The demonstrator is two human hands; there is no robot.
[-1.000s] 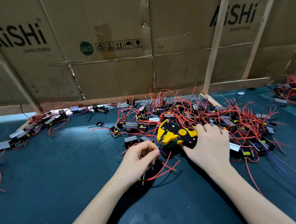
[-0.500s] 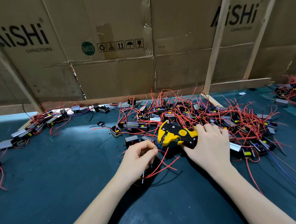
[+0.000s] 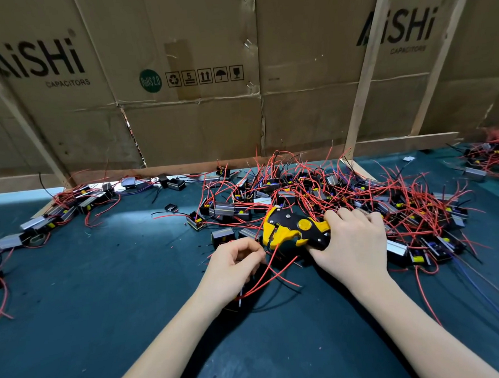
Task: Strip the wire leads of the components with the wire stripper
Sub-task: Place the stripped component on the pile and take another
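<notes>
Left hand curled, pinching red lead near its tip; component body mostly hidden under palm. Lead tip just at stripper's yellow mouth. Right of it, wire stripper, black and yellow, handles gripped in right hand. Judgement: seat lead square in mouth, hold it taut, then squeeze; keep neighbouring loose leads out. Beyond right hand, pile of components tangled with red wire on mat. No bins or trays visible; flattened cardboard boxes stand as back wall only.
</notes>
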